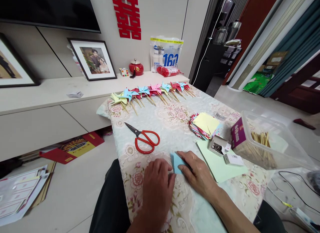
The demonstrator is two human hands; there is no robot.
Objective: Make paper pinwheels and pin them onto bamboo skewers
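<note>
- Head view, the hands: the left hand [157, 183] lies palm down on the flowered surface [175, 126], fingers together and flat, its fingertips touching the near-left edge of the blue paper [177, 162]. It presses rather than holds; nothing is closed inside it.
- Head view, the other hand: the right hand [197, 174] rests flat over the right part of the same paper, fingers stretched out and pointing left towards the other hand. Its grip is likewise spread and pressing down, not clamped on anything.
- Head view, the key relation: the blue paper lies between the two hands and partly beneath the right one, so both touch it; only a small folded wedge shows. Its visible edge runs roughly away from the person, and the right hand covers more of it than the left.
- Head view, near things: a light green sheet [220, 163] lies just right of the right hand, with a small open box of pins [217, 146] on its far corner and a stack of coloured papers [205, 126] beyond it.
- Head view, further off: red scissors [145, 139] lie shut on the surface ahead of the left hand, well apart from it. A clear tub of sticks [272, 143] stands at the right edge, and a row of finished pinwheels [152, 91] lines the far edge.
</note>
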